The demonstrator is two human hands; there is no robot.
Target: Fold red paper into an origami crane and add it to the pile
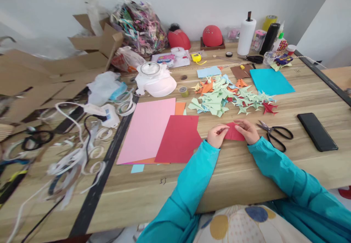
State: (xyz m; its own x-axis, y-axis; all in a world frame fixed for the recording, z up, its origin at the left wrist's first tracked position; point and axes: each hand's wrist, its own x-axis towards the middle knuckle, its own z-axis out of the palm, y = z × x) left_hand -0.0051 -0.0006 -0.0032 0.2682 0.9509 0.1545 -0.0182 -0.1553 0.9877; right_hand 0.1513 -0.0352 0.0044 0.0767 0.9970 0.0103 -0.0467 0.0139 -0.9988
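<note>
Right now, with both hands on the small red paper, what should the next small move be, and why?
Probably press the crease flat against the table. The left hand and right hand each pinch a side of the small red paper, which rests on the wood, and folded paper shapes lie just beyond.

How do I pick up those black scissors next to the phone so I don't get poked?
Take the scissors by the black handle loops, coming from above on the phone side. They lie flat on the table, and the blades point left toward the right hand, which pinches the red paper together with the left hand.
</note>
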